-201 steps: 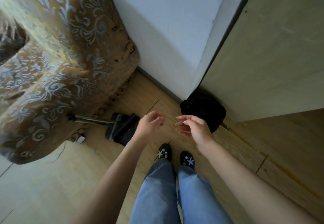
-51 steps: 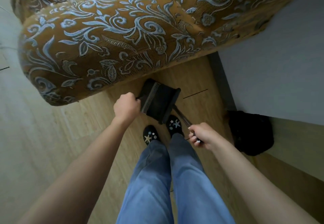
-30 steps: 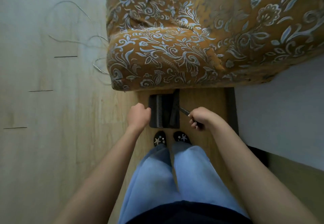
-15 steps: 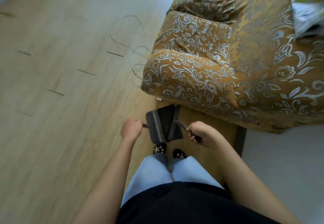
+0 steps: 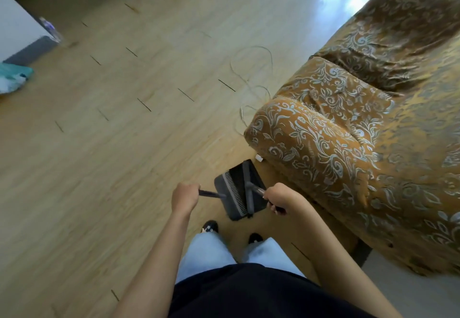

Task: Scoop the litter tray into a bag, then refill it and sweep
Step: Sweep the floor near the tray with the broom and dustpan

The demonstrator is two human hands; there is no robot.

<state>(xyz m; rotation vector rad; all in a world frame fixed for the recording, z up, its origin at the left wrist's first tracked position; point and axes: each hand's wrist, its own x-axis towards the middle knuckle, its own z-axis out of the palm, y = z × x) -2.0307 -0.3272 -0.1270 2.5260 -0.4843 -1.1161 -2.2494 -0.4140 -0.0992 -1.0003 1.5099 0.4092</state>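
My left hand clenches the dustpan handle, my right hand the broom, both before my shoes beside the patterned sofa, a loose cable lying ahead on the wood floor.

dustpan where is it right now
In the head view the dustpan hangs at lower centre, between the left hand gripping its handle and the right hand on the broom stick, just left of the patterned sofa arm.

Light blue jeans, black top, black shoes.
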